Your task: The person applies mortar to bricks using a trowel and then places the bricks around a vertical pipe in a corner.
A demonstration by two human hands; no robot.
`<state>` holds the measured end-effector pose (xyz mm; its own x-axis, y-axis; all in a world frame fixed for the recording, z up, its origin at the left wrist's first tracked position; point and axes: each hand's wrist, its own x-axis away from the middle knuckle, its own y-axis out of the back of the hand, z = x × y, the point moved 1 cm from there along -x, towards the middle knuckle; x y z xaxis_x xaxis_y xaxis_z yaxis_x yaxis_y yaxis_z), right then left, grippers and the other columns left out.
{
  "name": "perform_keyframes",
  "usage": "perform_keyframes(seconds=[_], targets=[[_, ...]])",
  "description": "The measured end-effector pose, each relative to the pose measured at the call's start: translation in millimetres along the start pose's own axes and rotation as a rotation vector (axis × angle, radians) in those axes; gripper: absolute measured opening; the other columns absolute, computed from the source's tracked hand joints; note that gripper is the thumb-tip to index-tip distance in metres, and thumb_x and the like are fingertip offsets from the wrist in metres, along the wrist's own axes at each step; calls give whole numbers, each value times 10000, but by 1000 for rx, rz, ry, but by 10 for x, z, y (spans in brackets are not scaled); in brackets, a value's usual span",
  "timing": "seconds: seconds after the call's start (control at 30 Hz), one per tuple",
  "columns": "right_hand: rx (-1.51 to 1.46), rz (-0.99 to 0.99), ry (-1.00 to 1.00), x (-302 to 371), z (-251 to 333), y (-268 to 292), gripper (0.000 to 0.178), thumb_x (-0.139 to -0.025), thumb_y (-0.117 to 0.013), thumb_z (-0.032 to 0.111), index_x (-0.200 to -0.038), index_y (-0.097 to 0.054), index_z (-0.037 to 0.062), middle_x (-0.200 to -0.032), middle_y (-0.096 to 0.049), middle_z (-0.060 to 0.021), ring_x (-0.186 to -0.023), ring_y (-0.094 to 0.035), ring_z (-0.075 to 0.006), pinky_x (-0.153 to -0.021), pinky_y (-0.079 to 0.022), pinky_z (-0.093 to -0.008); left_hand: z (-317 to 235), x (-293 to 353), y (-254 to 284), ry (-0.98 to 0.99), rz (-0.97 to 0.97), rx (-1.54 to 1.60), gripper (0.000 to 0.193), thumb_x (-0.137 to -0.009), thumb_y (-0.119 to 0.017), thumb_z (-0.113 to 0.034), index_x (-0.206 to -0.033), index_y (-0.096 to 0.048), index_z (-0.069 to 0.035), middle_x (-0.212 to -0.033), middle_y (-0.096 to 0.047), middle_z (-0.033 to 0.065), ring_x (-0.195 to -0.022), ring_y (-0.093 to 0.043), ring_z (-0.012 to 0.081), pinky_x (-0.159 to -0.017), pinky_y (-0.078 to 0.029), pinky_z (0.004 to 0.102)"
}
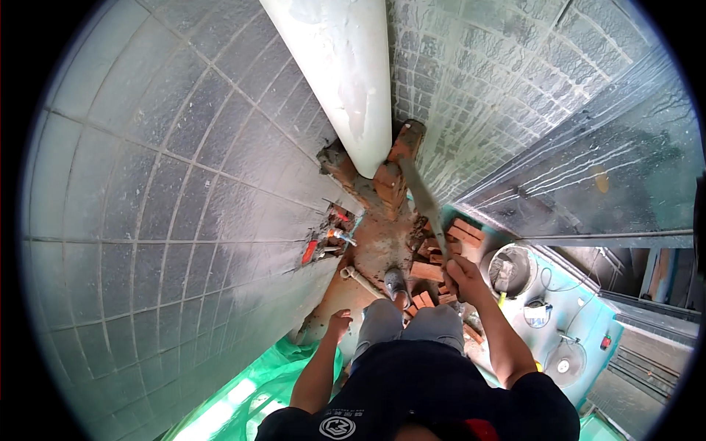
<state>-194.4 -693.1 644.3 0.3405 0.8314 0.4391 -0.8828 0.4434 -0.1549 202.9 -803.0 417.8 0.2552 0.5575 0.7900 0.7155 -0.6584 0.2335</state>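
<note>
My right hand is closed around the handle of a bricklayer's trowel. Its long, grey, mortar-smeared blade reaches up to the brickwork at the foot of a white pipe. The tip lies against or just over the upper right bricks; which of these I cannot tell. Wet-looking mortar clings to the bricks on both sides of the pipe. Low beside my left leg hangs my left hand, its fingers curled in with nothing visible in them.
Loose red bricks are heaped right of my feet. A bucket with a tool inside stands farther right, near a fan-like round object. Pipe fittings stick out of the tiled left wall. Green sheeting lies at lower left.
</note>
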Motion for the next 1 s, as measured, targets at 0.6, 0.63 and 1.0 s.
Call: perform_keyframes(seconds=[0.6,0.63,1.0], targets=[[543,-53,-19,-943,-131,-1216,328,-962,-443,293,-927,-574,-6,-793,-622,-263,-762,-593,-454,-685,-454,-531,516,127,340,138,46,145,280,-754,-609,50,-1016,-669,-31,-948,-647,21,-886,-600,109,-723,-458,249],[506,2,-70,-960,-89,-1194,327,-963,-440,289,-925,-578,-5,-793,-625,-262,-763,-596,-452,-690,-461,-529,439,162,295,140,56,141,280,-754,-609,50,-1016,-669,-31,-948,-647,21,-886,-600,109,-723,-458,249],[720,6,21,-1096,350,-1075,345,-958,-443,259,-865,-588,-40,-815,-606,-277,-804,-590,-444,-744,-456,-519,307,178,127,133,0,206,343,-741,-645,29,-1081,-654,-13,-1060,-666,80,-979,-617,158,-817,-484,260]])
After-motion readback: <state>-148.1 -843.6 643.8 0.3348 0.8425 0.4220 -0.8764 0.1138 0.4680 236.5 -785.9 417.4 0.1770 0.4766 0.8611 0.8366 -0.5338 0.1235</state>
